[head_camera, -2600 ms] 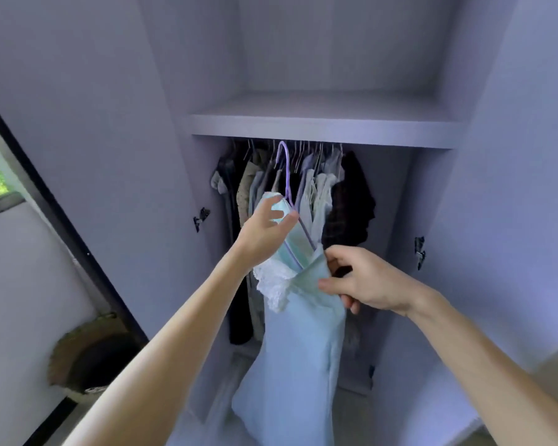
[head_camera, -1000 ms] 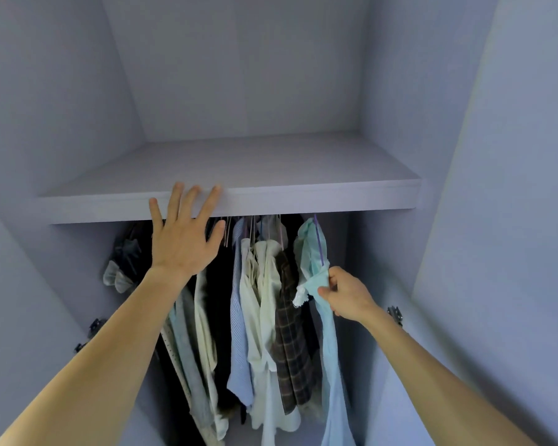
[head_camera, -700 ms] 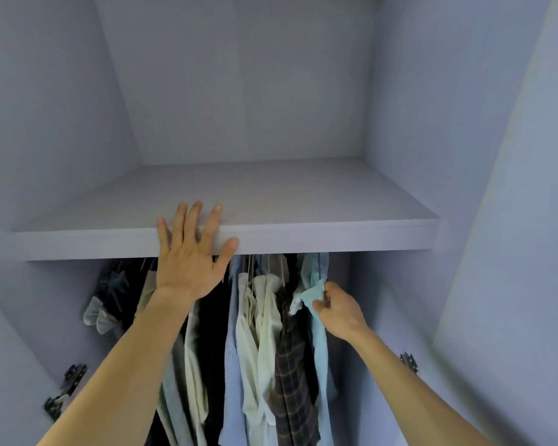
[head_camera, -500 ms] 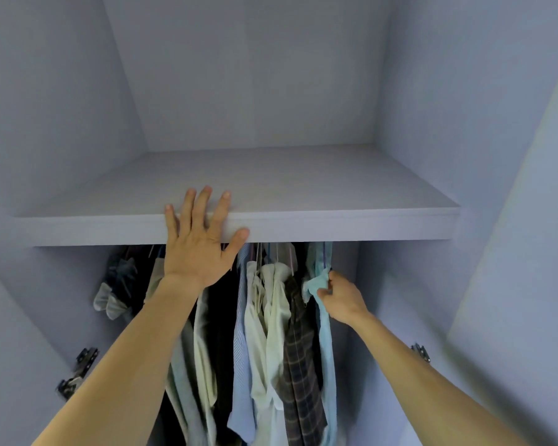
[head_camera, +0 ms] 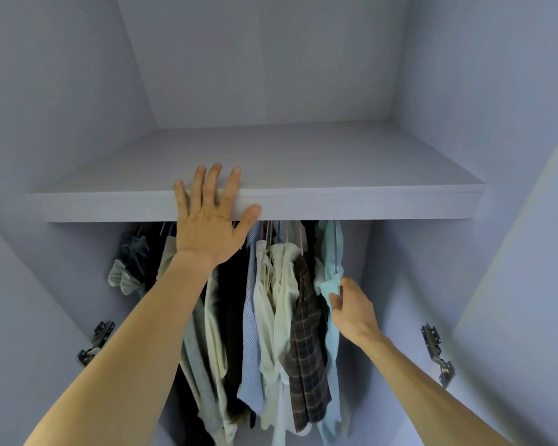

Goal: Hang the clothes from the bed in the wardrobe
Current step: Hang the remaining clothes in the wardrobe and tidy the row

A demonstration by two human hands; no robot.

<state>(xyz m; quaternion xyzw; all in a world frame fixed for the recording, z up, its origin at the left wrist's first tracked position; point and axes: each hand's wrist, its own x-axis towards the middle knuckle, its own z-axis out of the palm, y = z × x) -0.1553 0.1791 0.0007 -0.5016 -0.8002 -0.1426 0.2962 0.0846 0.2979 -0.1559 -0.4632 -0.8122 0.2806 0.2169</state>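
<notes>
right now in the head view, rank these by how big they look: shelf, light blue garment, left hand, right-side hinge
1. shelf
2-3. left hand and light blue garment: about alike; hand is nearer the camera, garment partly hidden, so unranked
4. right-side hinge

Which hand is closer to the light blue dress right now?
Right. The right hand pinches the light blue dress; the left hand presses the shelf edge, several garments away.
</notes>
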